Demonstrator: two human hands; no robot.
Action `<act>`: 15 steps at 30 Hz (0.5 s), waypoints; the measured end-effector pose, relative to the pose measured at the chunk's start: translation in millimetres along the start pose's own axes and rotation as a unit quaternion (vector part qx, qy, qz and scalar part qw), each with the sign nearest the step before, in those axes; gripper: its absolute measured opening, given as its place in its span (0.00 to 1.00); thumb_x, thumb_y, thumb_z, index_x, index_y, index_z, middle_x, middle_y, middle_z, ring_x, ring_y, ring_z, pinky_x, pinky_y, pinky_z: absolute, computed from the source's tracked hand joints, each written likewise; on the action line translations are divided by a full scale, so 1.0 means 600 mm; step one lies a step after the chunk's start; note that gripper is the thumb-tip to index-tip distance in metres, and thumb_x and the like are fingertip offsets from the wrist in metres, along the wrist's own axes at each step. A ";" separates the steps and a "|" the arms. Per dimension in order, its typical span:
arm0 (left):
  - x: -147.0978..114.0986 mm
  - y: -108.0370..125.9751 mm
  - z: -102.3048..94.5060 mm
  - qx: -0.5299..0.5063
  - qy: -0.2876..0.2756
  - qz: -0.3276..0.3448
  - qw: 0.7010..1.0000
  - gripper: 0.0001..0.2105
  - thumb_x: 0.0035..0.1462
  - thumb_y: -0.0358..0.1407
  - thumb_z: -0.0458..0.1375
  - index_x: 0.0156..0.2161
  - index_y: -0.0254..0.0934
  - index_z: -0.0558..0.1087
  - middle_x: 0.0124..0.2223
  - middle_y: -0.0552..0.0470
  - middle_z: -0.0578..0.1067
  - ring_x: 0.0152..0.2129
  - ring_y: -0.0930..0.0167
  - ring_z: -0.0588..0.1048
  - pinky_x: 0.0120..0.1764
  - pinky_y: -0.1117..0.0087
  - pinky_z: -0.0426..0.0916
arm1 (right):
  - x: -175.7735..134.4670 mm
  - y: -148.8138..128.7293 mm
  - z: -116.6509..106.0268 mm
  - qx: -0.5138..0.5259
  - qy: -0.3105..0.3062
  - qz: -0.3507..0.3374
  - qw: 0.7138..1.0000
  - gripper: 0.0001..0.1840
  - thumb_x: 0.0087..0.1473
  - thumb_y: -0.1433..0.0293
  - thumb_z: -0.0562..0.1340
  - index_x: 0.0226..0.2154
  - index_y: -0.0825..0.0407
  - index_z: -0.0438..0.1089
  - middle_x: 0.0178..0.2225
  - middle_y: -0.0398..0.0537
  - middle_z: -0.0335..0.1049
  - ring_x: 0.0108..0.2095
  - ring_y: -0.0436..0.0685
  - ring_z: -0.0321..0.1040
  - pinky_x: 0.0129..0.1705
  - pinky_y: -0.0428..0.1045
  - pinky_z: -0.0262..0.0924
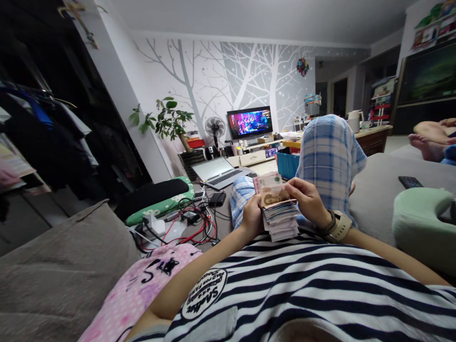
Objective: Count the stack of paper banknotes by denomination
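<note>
Left hand [252, 213], forearm angled inward past the shirt [306, 285], grasps the left edge of the banknotes [281, 221], located just beyond the shirt's front. Right hand [305, 195], above a wrist with a watch [341, 229], bends inward, thumb and fingers pinching the upper right edge of the banknotes. The shirt's badge [204, 293] reads "FOR" in part; remaining lettering is too skewed to certify.
</note>
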State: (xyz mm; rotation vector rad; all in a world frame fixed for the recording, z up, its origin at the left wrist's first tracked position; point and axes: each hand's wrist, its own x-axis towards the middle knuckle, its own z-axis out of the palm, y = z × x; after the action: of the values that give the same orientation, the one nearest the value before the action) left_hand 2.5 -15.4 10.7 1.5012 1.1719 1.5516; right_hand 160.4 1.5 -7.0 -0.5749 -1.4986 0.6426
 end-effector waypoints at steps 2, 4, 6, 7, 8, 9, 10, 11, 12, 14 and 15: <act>0.000 0.001 0.000 -0.013 -0.002 -0.009 1.000 0.13 0.52 0.31 0.52 0.18 0.37 0.69 0.24 0.51 0.73 0.27 0.68 0.69 0.36 0.68 0.66 | 0.000 0.000 0.000 0.002 0.000 0.000 1.000 0.18 0.54 0.54 0.61 0.25 0.52 0.66 0.21 0.40 0.59 0.23 0.49 0.53 0.25 0.47 0.50; 0.002 -0.001 0.000 -0.009 -0.003 0.000 1.000 0.11 0.50 0.30 0.54 0.18 0.37 0.69 0.24 0.51 0.73 0.27 0.68 0.69 0.36 0.68 0.66 | 0.000 0.000 0.000 0.006 -0.002 0.001 1.000 0.18 0.54 0.54 0.61 0.25 0.52 0.66 0.21 0.40 0.59 0.23 0.49 0.54 0.25 0.47 0.50; 0.004 -0.004 -0.001 0.002 -0.006 0.016 1.000 0.09 0.48 0.30 0.56 0.18 0.37 0.69 0.25 0.52 0.73 0.27 0.68 0.69 0.36 0.69 0.66 | 0.000 0.001 0.000 0.010 -0.004 0.000 1.000 0.18 0.54 0.55 0.61 0.25 0.52 0.66 0.22 0.40 0.59 0.23 0.49 0.54 0.25 0.47 0.50; 0.004 -0.004 -0.001 0.004 -0.008 0.020 1.000 0.09 0.48 0.30 0.56 0.19 0.37 0.69 0.25 0.52 0.73 0.27 0.68 0.69 0.36 0.69 0.66 | 0.000 0.001 0.000 0.011 -0.004 -0.001 1.000 0.18 0.55 0.55 0.61 0.25 0.52 0.66 0.22 0.40 0.59 0.23 0.49 0.54 0.25 0.47 0.50; 0.005 -0.004 -0.001 0.003 -0.010 0.021 1.000 0.09 0.48 0.30 0.56 0.19 0.37 0.69 0.25 0.52 0.73 0.27 0.68 0.69 0.35 0.69 0.66 | -0.001 0.000 0.000 0.011 -0.003 -0.002 1.000 0.18 0.55 0.55 0.61 0.25 0.52 0.66 0.21 0.40 0.59 0.22 0.49 0.53 0.25 0.47 0.50; 0.005 -0.003 -0.001 -0.002 -0.012 0.017 1.000 0.09 0.48 0.30 0.56 0.19 0.37 0.69 0.24 0.52 0.73 0.27 0.68 0.69 0.35 0.69 0.66 | -0.001 0.000 0.000 0.009 -0.003 -0.002 1.000 0.17 0.55 0.55 0.61 0.25 0.52 0.66 0.21 0.40 0.59 0.22 0.49 0.53 0.25 0.47 0.50; 0.004 -0.002 -0.001 -0.009 -0.014 0.011 1.000 0.10 0.49 0.31 0.55 0.18 0.37 0.69 0.24 0.52 0.72 0.27 0.68 0.69 0.34 0.69 0.66 | -0.001 -0.001 0.000 0.008 -0.002 -0.001 1.000 0.17 0.55 0.55 0.61 0.25 0.52 0.66 0.21 0.40 0.59 0.22 0.49 0.53 0.25 0.47 0.49; 0.004 -0.001 -0.001 -0.016 -0.014 0.005 1.000 0.11 0.50 0.31 0.54 0.18 0.37 0.69 0.24 0.52 0.72 0.27 0.68 0.69 0.34 0.69 0.67 | -0.001 -0.003 0.001 0.007 -0.001 0.000 1.000 0.18 0.55 0.55 0.61 0.25 0.51 0.66 0.21 0.40 0.59 0.22 0.49 0.53 0.25 0.47 0.49; 0.003 0.000 -0.001 -0.022 -0.013 0.001 1.000 0.11 0.50 0.31 0.54 0.18 0.37 0.69 0.23 0.51 0.72 0.27 0.68 0.69 0.34 0.70 0.67 | -0.002 -0.004 0.001 0.008 -0.002 0.002 1.000 0.18 0.54 0.55 0.61 0.25 0.51 0.66 0.21 0.40 0.59 0.22 0.49 0.53 0.24 0.47 0.49; 0.003 -0.001 -0.001 -0.030 -0.012 -0.002 0.999 0.12 0.51 0.31 0.53 0.18 0.37 0.68 0.24 0.51 0.72 0.27 0.68 0.69 0.33 0.70 0.67 | -0.002 -0.006 0.002 0.014 -0.003 0.008 1.000 0.18 0.54 0.54 0.62 0.25 0.51 0.65 0.20 0.39 0.59 0.21 0.49 0.52 0.23 0.47 0.48; 0.004 -0.003 -0.001 -0.034 -0.010 -0.003 0.999 0.12 0.51 0.32 0.53 0.18 0.37 0.68 0.24 0.51 0.73 0.28 0.68 0.69 0.33 0.69 0.67 | -0.003 -0.006 0.002 0.019 -0.005 0.011 1.000 0.18 0.54 0.54 0.62 0.25 0.51 0.65 0.20 0.39 0.58 0.21 0.48 0.51 0.23 0.47 0.47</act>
State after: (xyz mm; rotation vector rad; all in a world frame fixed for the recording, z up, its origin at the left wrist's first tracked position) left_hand 1.3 -12.8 9.9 1.4642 1.1004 1.5544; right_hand 159.2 -2.4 -5.5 -0.5594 -1.4876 0.6902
